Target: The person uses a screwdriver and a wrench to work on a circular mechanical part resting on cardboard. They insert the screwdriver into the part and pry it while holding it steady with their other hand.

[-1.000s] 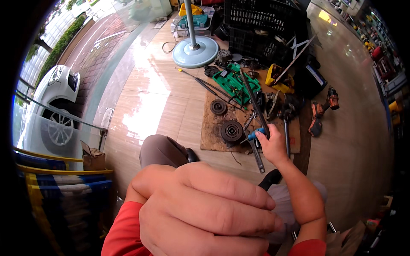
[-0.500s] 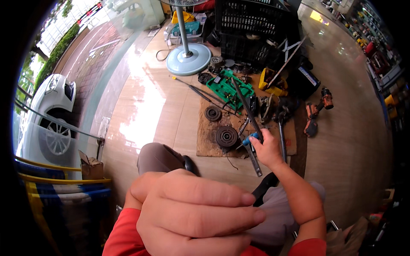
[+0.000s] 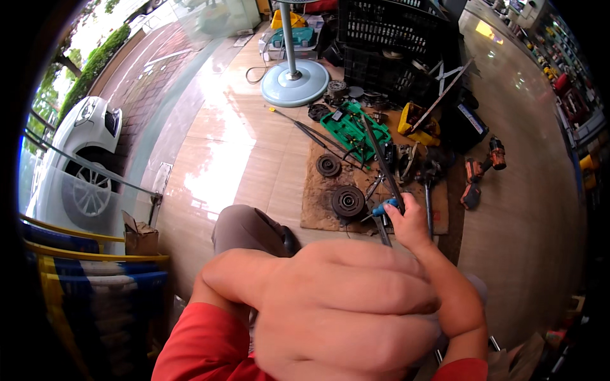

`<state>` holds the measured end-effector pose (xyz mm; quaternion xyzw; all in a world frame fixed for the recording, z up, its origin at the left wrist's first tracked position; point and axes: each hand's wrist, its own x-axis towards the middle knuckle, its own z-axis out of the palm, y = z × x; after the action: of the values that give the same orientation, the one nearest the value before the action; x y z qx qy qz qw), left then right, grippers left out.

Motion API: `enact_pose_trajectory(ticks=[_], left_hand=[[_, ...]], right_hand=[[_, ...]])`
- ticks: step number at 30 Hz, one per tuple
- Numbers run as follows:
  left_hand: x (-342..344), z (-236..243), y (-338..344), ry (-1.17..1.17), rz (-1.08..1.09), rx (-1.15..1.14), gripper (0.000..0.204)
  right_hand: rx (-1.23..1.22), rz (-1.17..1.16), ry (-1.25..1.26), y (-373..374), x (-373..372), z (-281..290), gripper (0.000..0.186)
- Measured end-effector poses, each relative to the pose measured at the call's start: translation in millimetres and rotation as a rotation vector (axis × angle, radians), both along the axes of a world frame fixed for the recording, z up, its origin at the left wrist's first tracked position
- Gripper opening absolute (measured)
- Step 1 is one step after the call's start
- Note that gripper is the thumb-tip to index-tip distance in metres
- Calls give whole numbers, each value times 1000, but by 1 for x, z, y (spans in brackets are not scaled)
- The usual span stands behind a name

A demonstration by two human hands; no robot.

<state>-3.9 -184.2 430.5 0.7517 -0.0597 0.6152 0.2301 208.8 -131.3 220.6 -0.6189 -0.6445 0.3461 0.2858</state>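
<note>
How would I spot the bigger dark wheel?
Start at the stained brown board. Left of the right hand, near the board's closest edge, lies a dark, ringed wheel. It is clearly wider than its lookalike, the smaller wheel beyond it.

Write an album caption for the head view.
Right hand grips a dark bar near round parts; left hand looms close to camera.

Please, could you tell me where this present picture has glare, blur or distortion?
Head view: bright white glare washes over part of the tiled floor; the left hand looks very large and a little soft, close to the lens; the right hand, gripping a dark bar, looks crisper; fisheye bending toward the rim, black at left and right edges.
</note>
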Motion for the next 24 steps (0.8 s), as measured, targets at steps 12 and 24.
enact_pose_trajectory(ticks=[12,24], left_hand=[[-13,12,-6,-5,18,-29,29],[-13,12,0,94,-21,-25,17]], right_hand=[[25,33,-15,3,3,-8,24],[-16,17,20,0,3,-3,26]])
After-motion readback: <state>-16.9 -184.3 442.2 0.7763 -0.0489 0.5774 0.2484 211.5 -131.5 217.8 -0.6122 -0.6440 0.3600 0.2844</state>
